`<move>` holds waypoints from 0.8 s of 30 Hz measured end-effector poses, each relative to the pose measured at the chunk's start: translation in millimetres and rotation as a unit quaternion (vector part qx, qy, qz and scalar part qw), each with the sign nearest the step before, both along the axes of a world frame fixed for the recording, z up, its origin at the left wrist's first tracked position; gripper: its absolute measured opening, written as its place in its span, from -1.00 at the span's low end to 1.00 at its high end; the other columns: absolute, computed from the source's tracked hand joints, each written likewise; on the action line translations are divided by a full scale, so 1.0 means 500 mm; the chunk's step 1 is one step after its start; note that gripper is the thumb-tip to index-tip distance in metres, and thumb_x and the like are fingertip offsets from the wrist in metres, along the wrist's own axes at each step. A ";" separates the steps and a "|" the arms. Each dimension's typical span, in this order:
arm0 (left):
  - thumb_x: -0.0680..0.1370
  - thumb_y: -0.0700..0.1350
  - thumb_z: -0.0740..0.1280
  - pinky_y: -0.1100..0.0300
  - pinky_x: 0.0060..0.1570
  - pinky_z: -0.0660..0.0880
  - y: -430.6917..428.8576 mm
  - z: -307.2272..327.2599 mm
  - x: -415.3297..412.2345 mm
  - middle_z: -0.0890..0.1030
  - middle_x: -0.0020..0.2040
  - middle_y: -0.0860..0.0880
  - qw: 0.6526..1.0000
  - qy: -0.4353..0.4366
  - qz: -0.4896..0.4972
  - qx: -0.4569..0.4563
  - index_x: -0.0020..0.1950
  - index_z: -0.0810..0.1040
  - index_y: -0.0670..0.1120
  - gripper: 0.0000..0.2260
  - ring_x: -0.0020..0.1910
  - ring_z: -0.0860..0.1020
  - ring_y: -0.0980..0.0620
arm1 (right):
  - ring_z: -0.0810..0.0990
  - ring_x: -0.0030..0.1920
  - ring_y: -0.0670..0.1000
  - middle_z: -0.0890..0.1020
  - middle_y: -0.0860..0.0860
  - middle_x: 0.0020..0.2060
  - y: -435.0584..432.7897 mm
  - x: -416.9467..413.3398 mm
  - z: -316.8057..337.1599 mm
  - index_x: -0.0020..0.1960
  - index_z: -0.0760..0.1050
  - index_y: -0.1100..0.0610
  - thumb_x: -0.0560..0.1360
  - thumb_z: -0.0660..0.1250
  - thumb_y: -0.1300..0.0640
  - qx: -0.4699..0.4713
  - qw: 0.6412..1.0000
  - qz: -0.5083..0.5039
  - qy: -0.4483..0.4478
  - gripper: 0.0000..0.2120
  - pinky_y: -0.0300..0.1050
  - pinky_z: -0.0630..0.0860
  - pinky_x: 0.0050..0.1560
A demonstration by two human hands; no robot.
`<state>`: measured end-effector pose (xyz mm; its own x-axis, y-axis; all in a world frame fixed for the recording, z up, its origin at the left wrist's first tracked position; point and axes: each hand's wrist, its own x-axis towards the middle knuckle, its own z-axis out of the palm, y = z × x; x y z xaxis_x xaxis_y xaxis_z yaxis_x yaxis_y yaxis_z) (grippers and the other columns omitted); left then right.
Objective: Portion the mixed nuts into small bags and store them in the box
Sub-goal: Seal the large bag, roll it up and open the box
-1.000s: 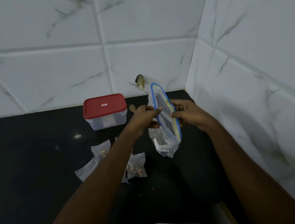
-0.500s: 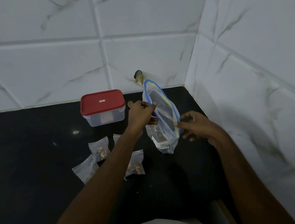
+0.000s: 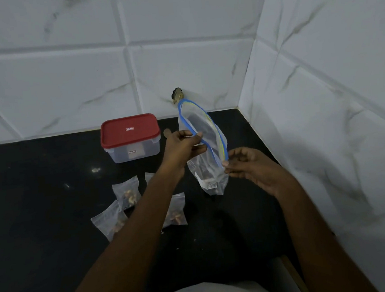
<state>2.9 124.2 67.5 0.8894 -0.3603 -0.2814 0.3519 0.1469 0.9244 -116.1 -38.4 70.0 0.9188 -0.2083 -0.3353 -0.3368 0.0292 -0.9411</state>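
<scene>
Near, at 8 o'clock on the shiny black counter (image 3: 40, 205): small clear plastic bags of nuts (image 3: 127, 194). Next, big clear zip bag with blue rim (image 3: 208, 167), open, pinched at 9 o'clock by the left hand (image 3: 182, 146). At 4 o'clock, right hand (image 3: 251, 166), curled fingertips at the rim; pinching or just touching, cannot tell. Far, at 10 o'clock: clear plastic box (image 3: 131, 151), red lid on.

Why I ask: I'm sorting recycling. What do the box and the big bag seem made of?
Box: probably rigid plastic, with frosted translucent walls and a matte red lid. Big bag: thin clear plastic film, see-through and crinkled, with a blue zip strip. The exact plastics cannot be told.
</scene>
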 end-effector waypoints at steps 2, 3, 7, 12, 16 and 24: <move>0.50 -0.26 0.44 0.18 -0.17 0.62 -0.003 -0.006 0.001 0.57 0.16 -0.29 1.000 0.000 0.016 -0.014 0.21 0.39 -0.24 -0.65 -0.09 0.70 -0.08 | 0.70 -0.13 0.05 0.69 0.10 -0.19 0.005 0.002 0.002 -0.04 0.53 0.19 0.43 0.48 0.29 -0.028 0.999 -0.016 -0.007 -0.83 -0.13 0.61 -0.10; 0.51 -0.27 0.42 0.16 -0.14 0.64 -0.002 -0.006 -0.001 0.57 0.14 -0.28 1.000 0.001 0.020 -0.019 0.13 0.41 -0.22 -0.73 -0.08 0.70 -0.09 | 0.70 -0.20 0.05 0.67 0.11 -0.25 0.008 0.005 0.004 -0.09 0.51 0.19 0.45 0.45 0.33 -0.035 0.998 -0.054 -0.021 -0.86 -0.15 0.62 -0.17; 0.50 -0.26 0.44 0.08 -0.16 0.65 0.007 0.012 -0.015 0.63 -0.07 -0.19 0.997 -0.041 -0.019 0.066 -0.04 0.45 -0.19 -0.83 -0.22 0.69 -0.10 | 0.62 -0.47 -0.06 0.60 0.18 -0.35 0.015 0.022 0.013 -0.13 0.44 0.25 0.47 0.32 0.34 -0.195 0.945 -0.242 -0.104 -0.94 -0.11 0.59 -0.33; 0.51 0.12 0.41 0.22 -0.46 0.48 0.033 0.027 0.011 0.61 -0.23 -0.13 0.967 -0.105 -0.088 0.214 -0.01 0.56 -0.19 -0.64 -0.46 0.56 0.02 | 0.64 -0.34 0.02 0.55 0.01 -0.32 0.003 0.039 0.021 -0.13 0.42 0.14 0.45 0.36 0.28 -0.300 0.901 -0.271 -0.158 -0.88 -0.09 0.58 -0.28; 0.50 0.24 0.35 0.17 -0.35 0.44 0.048 0.035 0.072 0.56 -0.31 -0.04 0.941 -0.184 0.057 0.277 -0.13 0.57 -0.13 -0.59 -0.39 0.50 0.06 | 0.68 -0.27 0.08 0.54 -0.01 -0.30 -0.031 0.047 0.027 -0.13 0.44 0.09 0.46 0.32 0.35 -0.293 0.926 -0.205 -0.122 -0.83 0.04 0.63 -0.17; 0.53 -0.07 0.41 0.03 -0.15 0.64 0.039 0.069 0.163 0.60 -0.05 -0.04 0.900 -0.274 -0.056 0.335 0.25 0.55 -0.12 -0.69 -0.16 0.60 -0.03 | 0.61 -0.40 0.04 0.56 0.06 -0.32 -0.058 0.069 0.059 -0.16 0.41 0.15 0.41 0.40 0.42 -0.255 0.949 -0.097 -0.158 -0.76 -0.16 0.50 -0.37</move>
<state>84.4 143.8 101.9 0.9291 -0.3697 0.0009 -0.2062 -0.5161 0.8313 -81.4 -67.6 99.4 0.8848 -0.4443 0.1407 -0.0697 -0.4247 -0.9026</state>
